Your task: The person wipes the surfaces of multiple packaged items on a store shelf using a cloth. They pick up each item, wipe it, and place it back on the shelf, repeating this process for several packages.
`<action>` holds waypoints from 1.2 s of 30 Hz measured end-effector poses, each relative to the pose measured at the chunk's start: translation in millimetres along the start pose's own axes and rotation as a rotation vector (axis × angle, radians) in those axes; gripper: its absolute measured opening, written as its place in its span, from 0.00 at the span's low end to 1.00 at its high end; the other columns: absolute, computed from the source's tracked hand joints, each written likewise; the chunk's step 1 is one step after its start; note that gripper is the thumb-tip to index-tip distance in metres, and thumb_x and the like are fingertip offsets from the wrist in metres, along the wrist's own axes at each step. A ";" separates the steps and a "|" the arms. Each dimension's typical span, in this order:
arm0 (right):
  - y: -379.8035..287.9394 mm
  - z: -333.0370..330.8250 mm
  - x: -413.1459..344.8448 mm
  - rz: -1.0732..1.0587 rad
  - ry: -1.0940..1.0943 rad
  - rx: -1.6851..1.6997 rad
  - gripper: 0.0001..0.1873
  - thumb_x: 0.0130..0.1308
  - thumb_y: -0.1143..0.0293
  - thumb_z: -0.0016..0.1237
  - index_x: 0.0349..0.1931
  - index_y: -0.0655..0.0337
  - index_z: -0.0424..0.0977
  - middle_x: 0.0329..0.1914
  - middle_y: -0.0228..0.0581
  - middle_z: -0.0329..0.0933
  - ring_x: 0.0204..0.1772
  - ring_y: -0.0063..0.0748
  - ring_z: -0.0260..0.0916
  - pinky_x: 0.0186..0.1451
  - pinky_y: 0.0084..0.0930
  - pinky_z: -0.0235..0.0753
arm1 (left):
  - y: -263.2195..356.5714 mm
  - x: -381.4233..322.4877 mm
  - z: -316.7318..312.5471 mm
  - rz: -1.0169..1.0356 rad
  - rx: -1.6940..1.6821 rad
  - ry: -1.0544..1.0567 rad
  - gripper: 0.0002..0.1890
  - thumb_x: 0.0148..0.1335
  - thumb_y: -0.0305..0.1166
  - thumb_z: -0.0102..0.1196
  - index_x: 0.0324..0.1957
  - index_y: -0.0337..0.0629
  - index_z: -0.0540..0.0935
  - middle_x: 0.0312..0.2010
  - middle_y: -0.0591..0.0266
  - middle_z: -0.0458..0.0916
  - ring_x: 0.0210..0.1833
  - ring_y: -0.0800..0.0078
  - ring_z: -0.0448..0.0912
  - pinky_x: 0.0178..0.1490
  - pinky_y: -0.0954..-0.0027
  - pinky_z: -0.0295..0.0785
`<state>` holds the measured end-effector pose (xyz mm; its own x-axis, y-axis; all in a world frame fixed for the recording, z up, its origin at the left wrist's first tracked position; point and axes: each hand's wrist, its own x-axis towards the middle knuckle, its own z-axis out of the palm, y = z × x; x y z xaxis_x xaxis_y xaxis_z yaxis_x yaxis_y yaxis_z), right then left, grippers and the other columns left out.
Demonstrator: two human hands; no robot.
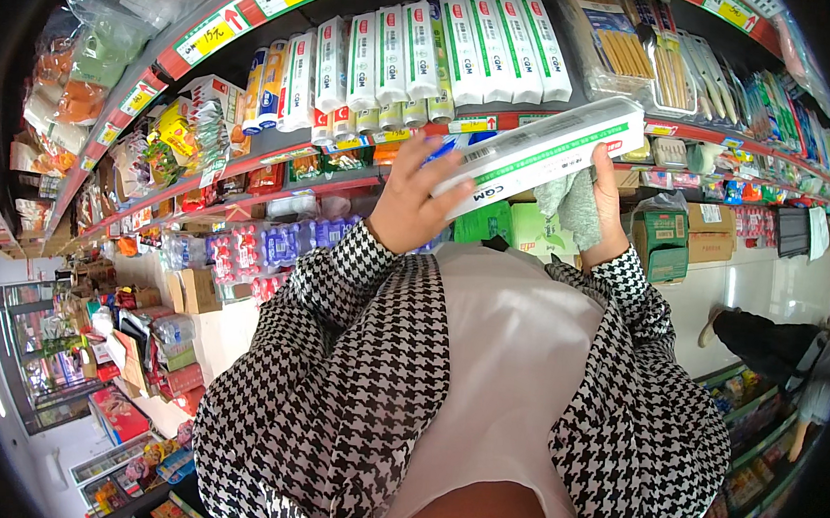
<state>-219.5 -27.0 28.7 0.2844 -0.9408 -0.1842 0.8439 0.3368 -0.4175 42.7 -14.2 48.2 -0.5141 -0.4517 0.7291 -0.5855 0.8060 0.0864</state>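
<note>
A long white CQM package with a green stripe is held slantwise before my chest, its right end higher. My right hand grips that end, thumb along its side. A grey cloth hangs from the same hand beneath the package. At the lower left end, the fingers of my left hand lie around the package, slightly blurred by motion. Just beyond, a row of similar white packages stands on the shelf, with several rolls behind and below them.
The shelf edge with price tags curves close in front of my hands. Chopsticks and a wire basket sit on the right. Cardboard boxes and bottle packs are low down. A person is behind on the right.
</note>
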 end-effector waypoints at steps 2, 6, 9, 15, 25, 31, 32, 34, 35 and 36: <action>1.6 -6.9 1.4 -0.001 -0.002 0.007 0.29 0.67 0.49 0.49 0.59 0.61 0.66 0.54 0.39 0.75 0.56 0.34 0.72 0.60 0.32 0.70 | 8.6 -6.6 -2.7 -0.342 -0.127 -0.085 0.68 0.36 0.46 0.78 0.73 0.49 0.42 0.69 0.43 0.50 0.71 0.45 0.55 0.69 0.48 0.59; 5.6 -13.6 6.1 0.026 -0.085 0.050 0.30 0.66 0.48 0.49 0.59 0.61 0.66 0.54 0.38 0.75 0.56 0.35 0.72 0.60 0.32 0.70 | 15.3 -10.9 6.2 -0.659 -0.917 0.002 0.70 0.41 0.45 0.76 0.73 0.48 0.32 0.70 0.45 0.52 0.71 0.53 0.57 0.68 0.48 0.61; 5.0 -19.4 12.5 0.000 -0.040 0.017 0.30 0.66 0.48 0.50 0.59 0.61 0.67 0.54 0.38 0.75 0.56 0.35 0.71 0.60 0.32 0.69 | 33.8 -3.8 0.2 -0.924 -1.577 0.059 0.67 0.43 0.39 0.77 0.73 0.42 0.36 0.67 0.45 0.58 0.68 0.55 0.65 0.61 0.54 0.71; -5.8 -10.4 21.5 -0.099 -0.043 -0.212 0.31 0.65 0.49 0.53 0.59 0.63 0.67 0.53 0.39 0.75 0.56 0.34 0.70 0.61 0.30 0.68 | 36.5 -8.6 0.9 -0.984 -1.345 0.046 0.35 0.55 0.24 0.63 0.64 0.30 0.63 0.56 0.53 0.74 0.58 0.67 0.73 0.59 0.63 0.71; -8.6 46.6 -3.1 -1.029 0.152 -1.233 0.26 0.64 0.71 0.47 0.63 0.65 0.63 0.60 0.45 0.69 0.62 0.39 0.66 0.65 0.34 0.64 | 27.8 -1.3 -6.9 -0.684 -0.492 0.051 0.34 0.46 0.27 0.66 0.58 0.34 0.71 0.56 0.44 0.75 0.60 0.56 0.75 0.61 0.61 0.70; 33.5 94.4 -0.3 -0.967 -0.805 -1.619 0.25 0.50 0.75 0.54 0.52 0.54 0.75 0.58 0.41 0.72 0.59 0.46 0.70 0.58 0.41 0.70 | 20.8 -2.0 1.4 -0.572 -0.475 -0.108 0.35 0.42 0.29 0.68 0.57 0.36 0.73 0.56 0.44 0.76 0.57 0.50 0.76 0.59 0.58 0.72; 33.5 94.3 4.0 -0.977 -0.869 -1.653 0.23 0.50 0.76 0.55 0.50 0.54 0.75 0.57 0.41 0.72 0.59 0.46 0.70 0.58 0.42 0.70 | 21.9 -4.6 -0.8 -0.600 -0.448 -0.089 0.35 0.42 0.29 0.68 0.57 0.36 0.73 0.56 0.44 0.76 0.56 0.51 0.77 0.59 0.59 0.72; 31.0 91.4 16.7 -0.991 -0.900 -1.690 0.16 0.55 0.76 0.52 0.46 0.53 0.78 0.56 0.39 0.73 0.59 0.45 0.70 0.56 0.41 0.70 | 31.4 0.0 -11.3 -0.659 -0.401 -0.048 0.35 0.43 0.28 0.68 0.57 0.36 0.73 0.55 0.44 0.76 0.55 0.53 0.78 0.59 0.61 0.72; 24.7 88.2 24.5 -1.049 -0.803 -1.752 0.19 0.53 0.75 0.52 0.47 0.51 0.78 0.56 0.38 0.73 0.58 0.44 0.71 0.56 0.40 0.71 | 30.5 -1.1 -10.0 -0.677 -0.451 -0.010 0.35 0.43 0.28 0.68 0.57 0.35 0.73 0.55 0.46 0.77 0.55 0.57 0.78 0.58 0.62 0.72; 17.1 82.8 33.0 -1.102 -0.717 -1.805 0.21 0.52 0.75 0.52 0.49 0.50 0.77 0.56 0.37 0.74 0.58 0.43 0.71 0.55 0.38 0.71 | 30.5 -6.4 -8.3 -0.703 -0.492 0.036 0.34 0.44 0.28 0.68 0.57 0.34 0.73 0.54 0.47 0.77 0.55 0.62 0.78 0.58 0.64 0.72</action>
<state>-158.0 -55.3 89.1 0.5589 -0.4367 0.7049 -0.3221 -0.8977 -0.3007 33.3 16.5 51.8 -0.1092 -0.9026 0.4163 -0.4178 0.4217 0.8048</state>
